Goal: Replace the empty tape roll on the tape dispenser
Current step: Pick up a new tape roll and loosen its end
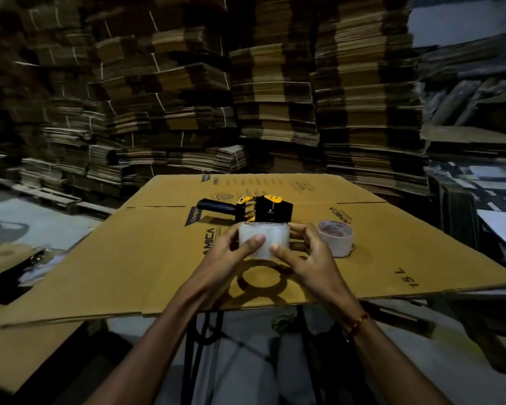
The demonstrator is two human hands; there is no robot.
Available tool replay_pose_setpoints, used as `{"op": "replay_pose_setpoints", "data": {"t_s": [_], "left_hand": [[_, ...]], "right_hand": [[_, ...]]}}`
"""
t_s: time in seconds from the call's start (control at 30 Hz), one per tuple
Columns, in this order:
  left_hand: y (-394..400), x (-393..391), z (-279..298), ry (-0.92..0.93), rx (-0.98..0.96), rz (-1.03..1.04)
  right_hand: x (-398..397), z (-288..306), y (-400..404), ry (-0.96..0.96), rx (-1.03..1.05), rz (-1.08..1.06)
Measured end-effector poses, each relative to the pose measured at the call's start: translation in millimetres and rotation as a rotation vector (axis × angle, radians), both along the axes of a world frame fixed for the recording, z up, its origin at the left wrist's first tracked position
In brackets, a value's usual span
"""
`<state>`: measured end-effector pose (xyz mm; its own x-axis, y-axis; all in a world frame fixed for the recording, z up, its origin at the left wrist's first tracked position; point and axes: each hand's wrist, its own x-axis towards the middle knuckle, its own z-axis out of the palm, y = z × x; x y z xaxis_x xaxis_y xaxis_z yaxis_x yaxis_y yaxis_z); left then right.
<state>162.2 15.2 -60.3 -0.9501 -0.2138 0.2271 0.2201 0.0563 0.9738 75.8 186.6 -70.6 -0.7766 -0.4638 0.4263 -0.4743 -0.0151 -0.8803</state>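
Note:
Both hands hold a clear tape roll [263, 235] above the flattened cardboard sheet [146, 258], its shadow falling on the sheet below. My left hand [234, 252] grips its left side, thumb on the front. My right hand [304, 255] grips the right side, thumb pressed on the front too. Just behind the roll lies the black and yellow tape dispenser [254, 210], its black handle pointing left. A pale cardboard tape core [335, 238] stands on the sheet to the right of my right hand.
Tall stacks of flattened cartons [275, 97] fill the back and left. More cardboard and papers pile up at the right [479, 185]. Another cardboard sheet [27, 346] lies lower at the left. The sheet's near edge overhangs my legs.

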Motion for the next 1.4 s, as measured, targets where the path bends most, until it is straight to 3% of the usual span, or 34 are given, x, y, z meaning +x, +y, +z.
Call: {"op": "replay_pose_setpoints", "data": {"t_s": [0.27, 0.4, 0.8, 1.03, 1.4], "left_hand": [[-11.8, -4.2, -22.4, 0.000, -0.061, -0.003], [-15.6, -7.5, -26.2, -0.003, -0.070, -0.011], [-16.4, -7.7, -25.4, -0.001, 0.091, 0.007], [-18.0, -8.5, -25.8, -0.013, 0.078, 0.011], [-11.6, -5.2, -19.2, -0.011, 0.256, 0.055]], "right_hand": [[-14.5, -20.1, -7.0, -0.054, -0.041, -0.066], [-13.2, -19.8, -10.2, 0.030, 0.006, -0.064], [-20.0, -23.4, -11.6, -0.043, -0.092, -0.030], [-13.1, -20.1, -10.4, -0.081, -0.134, 0.003], [-6.4, -27.6, -14.6, 0.145, -0.121, -0.088]]}}
